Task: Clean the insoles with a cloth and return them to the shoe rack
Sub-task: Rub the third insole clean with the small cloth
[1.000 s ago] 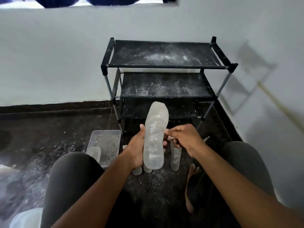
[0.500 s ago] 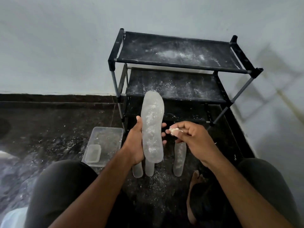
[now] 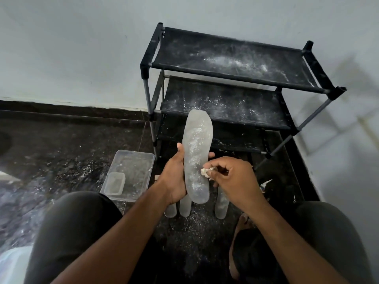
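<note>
Head view, looking down past both knees. Left hand [image 3: 174, 177] wrapped round the lower half of a translucent insole [image 3: 196, 156], thumb on its near-left edge, fingertips showing past its right edge; insole held upright, toe end up, in front of the shoe rack [image 3: 242, 64]. White dusty residue streaked down the middle of the held insole. Right hand [image 3: 233, 177] pinching a small pale scrap of cloth [image 3: 205, 172] between thumb and fingers, cloth touching the insole's right edge about halfway down. Both grips thus grasping: left on the insole, right on the cloth.

Below the hands, three more insoles [image 3: 184, 208] lying on the dark floor [image 3: 61, 144], side by side, partly hidden by the wrists; whether wiped or not, impossible to tell. Clear plastic tray [image 3: 133, 158] with a smaller clear container [image 3: 114, 182] inside it, on the floor left of the hands, just beside the rack's leg. White powder scattered over floor and rack shelves alike.

Judged progress: early to middle. Wiping of this insole under way, residue plainly left on it. No insole on any rack shelf, so the returning step not yet begun. Left to do: finishing this one, dealing with the three on the floor, placing all on the rack.
</note>
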### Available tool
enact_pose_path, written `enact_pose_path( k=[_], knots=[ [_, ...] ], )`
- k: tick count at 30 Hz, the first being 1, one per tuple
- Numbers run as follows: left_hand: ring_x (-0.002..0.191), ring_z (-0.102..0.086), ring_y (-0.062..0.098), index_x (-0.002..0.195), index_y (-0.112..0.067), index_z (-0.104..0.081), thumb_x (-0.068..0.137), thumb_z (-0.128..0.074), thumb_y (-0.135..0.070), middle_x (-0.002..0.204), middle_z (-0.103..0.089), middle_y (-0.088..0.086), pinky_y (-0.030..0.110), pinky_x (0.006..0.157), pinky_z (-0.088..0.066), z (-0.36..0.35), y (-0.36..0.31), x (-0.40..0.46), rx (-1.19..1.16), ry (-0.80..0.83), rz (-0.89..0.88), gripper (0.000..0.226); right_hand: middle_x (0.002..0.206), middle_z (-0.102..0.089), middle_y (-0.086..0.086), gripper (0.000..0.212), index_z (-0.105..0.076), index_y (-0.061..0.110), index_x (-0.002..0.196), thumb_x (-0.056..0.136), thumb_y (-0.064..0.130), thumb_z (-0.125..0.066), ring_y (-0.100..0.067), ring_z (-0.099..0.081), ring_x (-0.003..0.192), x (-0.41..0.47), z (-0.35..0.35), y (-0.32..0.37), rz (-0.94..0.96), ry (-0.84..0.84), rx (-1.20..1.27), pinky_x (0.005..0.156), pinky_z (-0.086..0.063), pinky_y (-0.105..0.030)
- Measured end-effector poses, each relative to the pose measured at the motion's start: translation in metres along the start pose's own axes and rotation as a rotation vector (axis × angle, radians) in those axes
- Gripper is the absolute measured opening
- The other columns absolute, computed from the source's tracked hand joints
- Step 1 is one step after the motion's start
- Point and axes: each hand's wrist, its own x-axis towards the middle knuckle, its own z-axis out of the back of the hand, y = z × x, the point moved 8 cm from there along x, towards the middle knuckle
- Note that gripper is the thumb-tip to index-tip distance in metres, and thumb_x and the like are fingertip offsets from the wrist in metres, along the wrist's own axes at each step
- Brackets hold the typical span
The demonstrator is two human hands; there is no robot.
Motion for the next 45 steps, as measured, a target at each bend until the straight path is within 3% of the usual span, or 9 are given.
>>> enact_pose_path(
  k=[4,7,14,23,30,35,39,42,45],
  knots=[
    [0.122,-0.066,0.031,0.142,-0.005,-0.058,0.102,-0.019,-0.07,0.137,-0.066,0.017,0.044,0.096,-0.055,0.0,0.0,0.001,0.011,-0.009,-0.004,0.086,0.091,-0.07,0.011,0.018,-0.078,0.027,0.095,0.083,0.014,-0.077,-0.001,-0.064,0.084,-0.002,-0.002,0.009,0.09,-0.012,-0.18,0.077,-0.051,-0.015],
    [0.121,-0.066,0.032,0.136,-0.002,-0.063,0.101,-0.021,-0.072,0.134,-0.067,0.019,0.046,0.102,-0.053,-0.004,0.003,0.0,-0.001,0.018,0.016,0.089,0.094,-0.07,0.006,0.018,-0.078,0.014,0.095,0.083,0.002,-0.073,-0.003,-0.064,0.09,-0.005,-0.012,0.019,0.186,-0.025,-0.12,0.08,-0.051,-0.013],
    [0.109,-0.071,0.023,0.135,0.0,-0.064,0.102,-0.019,-0.072,0.124,-0.071,0.015,0.032,0.086,-0.059,-0.005,0.003,-0.001,0.076,0.033,0.007,0.091,0.094,-0.063,-0.014,0.019,-0.071,-0.004,0.09,0.085,0.013,-0.064,-0.019,-0.061,0.087,-0.015,-0.044,0.032,0.285,0.023,-0.186,0.081,-0.052,-0.033],
    [0.133,-0.059,0.03,0.144,-0.004,-0.057,0.104,-0.024,-0.067,0.143,-0.061,0.019,0.043,0.112,-0.047,-0.013,0.003,-0.005,0.027,0.085,-0.025,0.081,0.083,-0.064,-0.013,0.012,-0.072,0.001,0.081,0.077,-0.008,-0.067,-0.027,-0.054,0.087,-0.009,-0.038,0.032,0.363,0.004,-0.495,0.083,-0.043,-0.043],
    [0.117,-0.063,0.029,0.147,-0.006,-0.053,0.101,-0.019,-0.073,0.146,-0.057,0.02,0.043,0.099,-0.056,-0.006,-0.003,-0.006,0.047,0.083,-0.031,0.089,0.083,-0.065,0.014,0.012,-0.078,0.019,0.086,0.087,0.027,-0.07,-0.001,-0.052,0.087,-0.024,-0.035,0.025,0.268,0.333,-0.322,0.079,-0.042,-0.018],
    [0.134,-0.055,0.033,0.148,-0.003,-0.052,0.1,-0.021,-0.074,0.148,-0.056,0.019,0.047,0.113,-0.047,-0.016,0.007,-0.007,0.027,0.157,0.035,0.091,0.094,-0.068,0.011,0.021,-0.076,0.017,0.105,0.084,0.019,-0.075,-0.003,-0.059,0.088,-0.014,-0.006,0.034,0.261,0.073,-0.206,0.08,-0.049,-0.02],
    [0.115,-0.067,0.027,0.143,-0.005,-0.059,0.101,-0.018,-0.073,0.129,-0.069,0.015,0.043,0.097,-0.058,-0.017,0.003,-0.008,0.075,0.168,0.013,0.09,0.097,-0.062,-0.002,0.016,-0.072,0.005,0.104,0.091,0.011,-0.066,0.001,-0.053,0.083,-0.015,-0.033,0.024,0.21,0.229,-0.275,0.078,-0.045,-0.014],
    [0.108,-0.061,0.024,0.148,-0.008,-0.053,0.102,-0.018,-0.071,0.139,-0.065,0.009,0.045,0.096,-0.057,-0.01,-0.005,-0.007,0.035,0.132,-0.025,0.086,0.094,-0.061,0.005,0.014,-0.077,0.014,0.099,0.091,0.018,-0.067,-0.001,-0.056,0.084,-0.027,-0.032,0.018,0.224,0.368,-0.373,0.079,-0.048,-0.019],
    [0.12,-0.059,0.03,0.149,-0.005,-0.051,0.101,-0.019,-0.072,0.146,-0.059,0.016,0.046,0.101,-0.055,-0.01,-0.001,-0.006,0.019,0.136,-0.004,0.088,0.09,-0.063,0.006,0.012,-0.078,0.015,0.097,0.089,0.02,-0.07,-0.004,-0.06,0.083,-0.022,-0.013,0.025,0.254,0.22,-0.252,0.074,-0.049,-0.018]
  ],
)
